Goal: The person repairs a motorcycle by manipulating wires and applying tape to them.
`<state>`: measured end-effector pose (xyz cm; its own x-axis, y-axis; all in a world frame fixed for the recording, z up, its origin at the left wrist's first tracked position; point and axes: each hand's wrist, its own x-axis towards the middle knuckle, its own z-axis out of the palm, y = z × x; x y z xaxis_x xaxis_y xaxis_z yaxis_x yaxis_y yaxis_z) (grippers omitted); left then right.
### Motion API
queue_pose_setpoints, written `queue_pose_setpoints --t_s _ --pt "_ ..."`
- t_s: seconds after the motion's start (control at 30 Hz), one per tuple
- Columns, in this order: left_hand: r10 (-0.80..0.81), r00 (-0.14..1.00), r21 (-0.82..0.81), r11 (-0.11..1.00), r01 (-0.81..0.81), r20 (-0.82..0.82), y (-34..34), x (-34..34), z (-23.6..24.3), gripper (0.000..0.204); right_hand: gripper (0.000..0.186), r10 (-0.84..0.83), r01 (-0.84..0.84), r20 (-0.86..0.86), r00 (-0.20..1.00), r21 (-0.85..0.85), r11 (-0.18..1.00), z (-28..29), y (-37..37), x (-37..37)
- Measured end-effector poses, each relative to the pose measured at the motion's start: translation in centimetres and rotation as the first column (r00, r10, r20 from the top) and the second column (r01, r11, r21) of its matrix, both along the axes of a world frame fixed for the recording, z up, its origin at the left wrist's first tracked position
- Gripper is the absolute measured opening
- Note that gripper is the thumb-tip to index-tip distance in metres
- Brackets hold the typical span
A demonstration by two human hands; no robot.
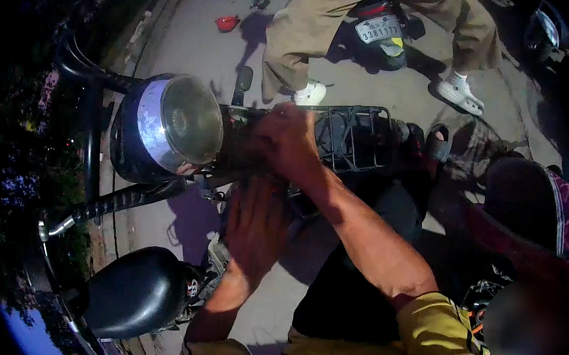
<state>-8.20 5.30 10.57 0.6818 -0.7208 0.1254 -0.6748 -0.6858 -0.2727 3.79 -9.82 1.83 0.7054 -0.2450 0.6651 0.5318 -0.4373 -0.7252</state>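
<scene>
Both my hands meet on the dark frame of a two-wheeler, right of its large round headlamp (188, 122) with a chrome rim. My right hand (284, 137) is closed at the near side of a black wire rack (359, 140), its fingertips curled on something too dark to make out. Below it, my left hand (254, 219) reaches upward with fingers extended against a shadowed part, their tips obscured by shadow and the right hand. A black curved bar (127, 201) runs out leftward beneath the lamp.
Ahead, a person in khaki trousers (303, 37) and white shoes straddles a scooter's rear (381, 44). A red object (226, 23) lies on the pavement. A black seat (136, 289) is lower left; a maroon bag (565, 222) and a sandalled foot (440, 140) are right.
</scene>
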Motion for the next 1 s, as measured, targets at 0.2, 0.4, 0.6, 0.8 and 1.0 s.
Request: queue_pose_setpoints --t_s 0.2,0.4,0.6,0.8,1.0 --pt "-0.07 0.987 -0.01 0.997 0.072 0.148 -1.8 3.0 1.5 0.047 0.015 0.25 -0.253 0.044 0.967 0.111 0.961 -1.6 -0.5 1.8" --pt "-0.07 0.991 0.01 0.998 0.07 0.116 -1.4 3.6 2.2 0.055 0.016 0.068 -0.053 0.182 0.981 -0.083 0.995 -2.6 0.3 2.2" --pt "-0.143 0.969 0.128 0.985 0.118 0.202 0.0 6.0 0.9 0.06 0.03 0.307 -0.288 -0.071 0.949 0.201 0.936 -2.4 -2.0 1.0" --pt "-0.149 0.963 0.172 0.979 0.111 0.226 -0.1 5.9 0.3 0.059 0.036 0.14 0.168 -0.387 0.912 0.662 0.731 -3.2 -4.8 -1.4" --pt "-0.211 0.938 0.276 0.952 0.133 0.275 -0.4 8.6 -0.1 0.055 0.045 0.19 0.067 -0.529 0.827 0.428 0.901 -3.8 -1.5 -2.3"
